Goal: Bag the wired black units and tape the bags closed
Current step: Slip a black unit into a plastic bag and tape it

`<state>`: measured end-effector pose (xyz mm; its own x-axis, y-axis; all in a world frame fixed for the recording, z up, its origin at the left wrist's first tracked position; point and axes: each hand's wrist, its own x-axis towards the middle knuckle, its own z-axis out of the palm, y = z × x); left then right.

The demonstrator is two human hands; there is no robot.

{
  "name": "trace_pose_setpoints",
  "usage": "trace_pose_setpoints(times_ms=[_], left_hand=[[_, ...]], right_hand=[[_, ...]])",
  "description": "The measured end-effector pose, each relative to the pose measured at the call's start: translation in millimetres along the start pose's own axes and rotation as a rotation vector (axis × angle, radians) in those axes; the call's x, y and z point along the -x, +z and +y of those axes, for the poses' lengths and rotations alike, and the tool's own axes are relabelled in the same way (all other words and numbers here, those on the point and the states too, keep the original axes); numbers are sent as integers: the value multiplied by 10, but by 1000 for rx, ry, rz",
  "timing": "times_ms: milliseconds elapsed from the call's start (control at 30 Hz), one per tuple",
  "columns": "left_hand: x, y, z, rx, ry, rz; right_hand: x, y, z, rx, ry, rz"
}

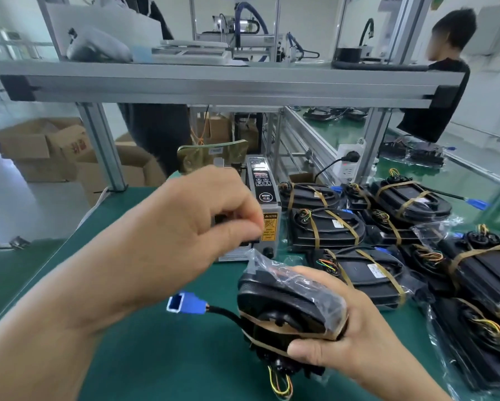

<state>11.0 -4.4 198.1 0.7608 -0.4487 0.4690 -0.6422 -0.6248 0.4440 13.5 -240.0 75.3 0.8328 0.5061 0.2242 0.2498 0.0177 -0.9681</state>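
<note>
Unit (289, 308), lower centre of the frame, is gripped in the right hand (355, 340), bag loose over its top. Left hand (202, 224) is pinched narrow at the dispenser (264, 209); can't tell if it has tape. Risk: bag slides off before taping. It's black, strapped with tan bands, blue plug (185, 303) dangling left.

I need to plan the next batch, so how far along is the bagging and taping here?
Done: a pile of taped, bagged black units lies on the green mat at right. In hand: the right hand grips a black wired unit in a clear plastic bag, its blue connector sticking out, while the left hand pinches at the grey tape dispenser. Left: closing this bag. I see no unbagged units.
</note>
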Motion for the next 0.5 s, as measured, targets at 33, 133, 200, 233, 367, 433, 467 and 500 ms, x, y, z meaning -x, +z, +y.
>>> trace_pose_setpoints(times_ms=[33,133,200,233,367,433,467,500], left_hand=[[19,0,8,-25,30,-69],[38,87,64,-185,116,-183],[17,127,89,-281,171,-180],[6,132,79,-298,190,-169],[-19,128,38,-280,237,-114],[-46,150,33,-250,276,-117],[-57,169,31,-254,289,-116],[-62,192,22,-255,285,-109]], right_hand=[[-2,-2,-7,-12,-5,0],[-17,-9,-28,-54,-9,-20],[-22,-7,-29,-82,-16,-42],[-23,-6,-29,-86,-18,-43],[-31,3,-37,-89,-17,-6],[-38,14,-39,-91,-12,-8],[-40,18,-40,-92,-6,-10],[-45,20,-37,-97,2,-12]])
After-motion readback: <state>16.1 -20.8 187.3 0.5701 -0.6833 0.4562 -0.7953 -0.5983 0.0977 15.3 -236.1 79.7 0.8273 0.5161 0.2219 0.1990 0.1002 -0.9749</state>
